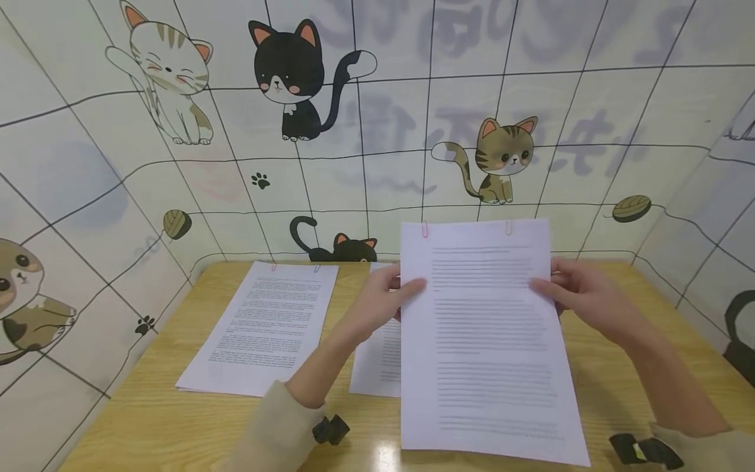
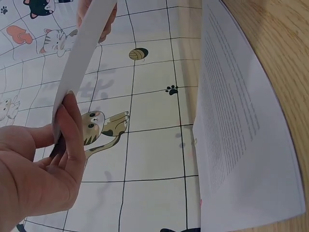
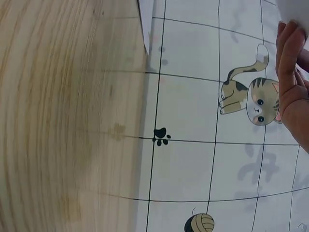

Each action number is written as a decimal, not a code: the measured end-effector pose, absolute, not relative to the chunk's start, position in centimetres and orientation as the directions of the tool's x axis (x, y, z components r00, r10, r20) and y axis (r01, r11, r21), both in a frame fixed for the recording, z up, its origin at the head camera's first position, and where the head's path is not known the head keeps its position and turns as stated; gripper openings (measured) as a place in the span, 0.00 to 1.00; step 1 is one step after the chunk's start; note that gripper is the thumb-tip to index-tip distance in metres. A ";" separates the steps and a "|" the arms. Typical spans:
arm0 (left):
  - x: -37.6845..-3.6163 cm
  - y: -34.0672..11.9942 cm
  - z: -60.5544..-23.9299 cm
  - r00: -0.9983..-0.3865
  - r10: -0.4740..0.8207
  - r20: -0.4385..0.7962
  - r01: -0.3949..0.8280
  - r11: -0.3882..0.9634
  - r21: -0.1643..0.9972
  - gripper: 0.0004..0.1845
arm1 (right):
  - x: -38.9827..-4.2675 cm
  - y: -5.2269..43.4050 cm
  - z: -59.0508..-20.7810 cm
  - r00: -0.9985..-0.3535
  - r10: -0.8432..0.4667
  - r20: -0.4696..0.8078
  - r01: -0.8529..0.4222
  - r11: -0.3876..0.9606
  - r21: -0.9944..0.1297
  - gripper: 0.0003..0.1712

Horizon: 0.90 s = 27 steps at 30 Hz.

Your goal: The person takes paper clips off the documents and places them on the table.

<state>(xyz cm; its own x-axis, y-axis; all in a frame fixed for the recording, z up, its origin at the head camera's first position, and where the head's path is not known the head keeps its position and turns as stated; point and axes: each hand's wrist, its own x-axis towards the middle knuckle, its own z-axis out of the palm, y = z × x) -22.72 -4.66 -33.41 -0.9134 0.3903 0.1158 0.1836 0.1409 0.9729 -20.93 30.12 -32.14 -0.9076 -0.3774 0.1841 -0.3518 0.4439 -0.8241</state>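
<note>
A printed stack of paper sheets (image 1: 489,341) is held up over the table between both hands. Two paper clips sit on its top edge, a pink paper clip (image 1: 425,229) on the left and a pale paper clip (image 1: 509,227) on the right. My left hand (image 1: 383,295) pinches the left edge, thumb on the printed face and fingers behind. On the opposite edge my right hand (image 1: 590,298) grips in the same way. In the left wrist view the held sheets (image 2: 82,63) appear edge-on between thumb and fingers. The right wrist view catches only part of the right hand (image 3: 294,77).
On the wooden table (image 1: 147,419) a second clipped stack of printed paper (image 1: 265,328) lies at the left. Another printed paper (image 1: 374,360) lies in the middle, partly hidden behind the held sheets. A cat-patterned wall covering (image 1: 389,183) rises behind and beside the table.
</note>
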 end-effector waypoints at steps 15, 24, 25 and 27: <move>-20.5 -8.5 -32.6 -0.891 0.425 0.163 0.263 0.189 0.946 0.11 | -20.5 27.2 -32.1 -0.837 -0.459 0.297 -0.463 0.307 -0.832 0.15; -20.0 -9.7 -32.4 -0.921 0.349 0.173 0.253 0.196 0.948 0.14 | -20.1 25.8 -32.0 -0.802 -0.490 0.341 -0.506 0.255 -0.824 0.13; -19.9 -9.8 -32.3 -0.920 0.348 0.181 0.259 0.194 0.946 0.14 | -20.1 25.7 -32.0 -0.800 -0.493 0.341 -0.507 0.253 -0.824 0.14; -19.7 -10.1 -32.2 -0.919 0.347 0.187 0.261 0.181 0.948 0.14 | -20.1 25.5 -31.7 -0.797 -0.496 0.344 -0.512 0.253 -0.821 0.15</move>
